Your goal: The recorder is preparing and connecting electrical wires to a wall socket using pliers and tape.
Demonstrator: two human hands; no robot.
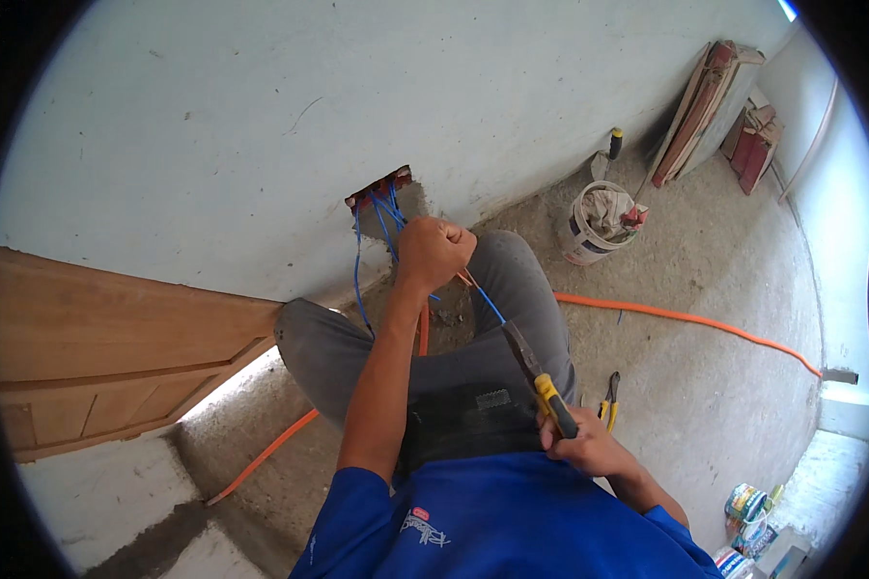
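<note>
My left hand [434, 253] is closed in a fist around a blue wire, just in front of the wall box opening [381, 190]. The blue wire [490, 305] runs from below that fist to the jaws of the pliers. My right hand [585, 444] grips the yellow-and-black handles of these pliers [541, 381], whose jaws point up toward the left hand and meet the wire's end. Whether the jaws bite into the wire cannot be made out. More blue wires [358, 265] hang out of the opening and pass behind my left forearm.
An orange conduit [666, 312] crosses the floor to the right; another orange length [266, 458] lies left. Yellow-handled pliers [609, 400] rest beside my right hand. Beyond stand a bucket [581, 236], a trowel [612, 150] and leaning boards [700, 111]. A wooden door [116, 333] is at left.
</note>
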